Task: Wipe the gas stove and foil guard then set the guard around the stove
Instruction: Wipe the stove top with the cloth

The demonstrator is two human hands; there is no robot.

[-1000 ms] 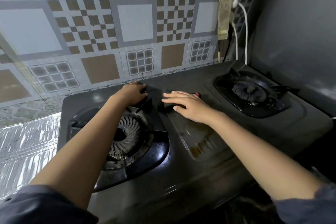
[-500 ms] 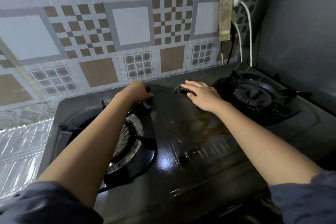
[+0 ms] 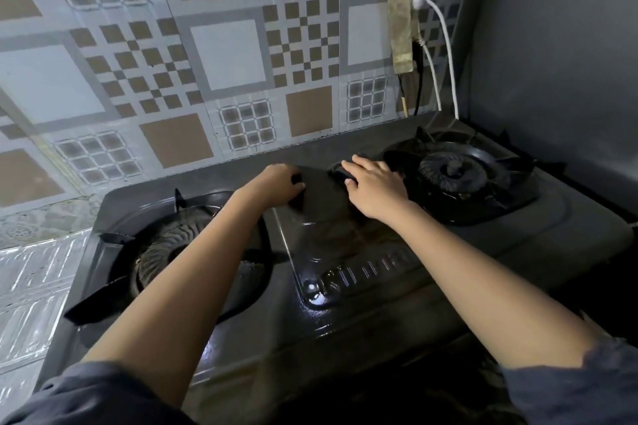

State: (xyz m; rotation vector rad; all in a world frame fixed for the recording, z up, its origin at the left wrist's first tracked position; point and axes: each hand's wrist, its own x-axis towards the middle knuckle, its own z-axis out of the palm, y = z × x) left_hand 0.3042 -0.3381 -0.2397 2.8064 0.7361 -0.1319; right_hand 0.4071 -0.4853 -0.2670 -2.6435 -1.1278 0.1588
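Your left hand is curled shut on one edge of a dark cloth and your right hand presses flat, fingers extended, on its other end — both at the far middle of the black two-burner gas stove, embossed silver foil guard lying at left.

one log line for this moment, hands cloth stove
stage: wiping stove top | left hand: gripping dark cloth | right hand: pressing cloth, centre rear between burners | foil guard: not set around stove
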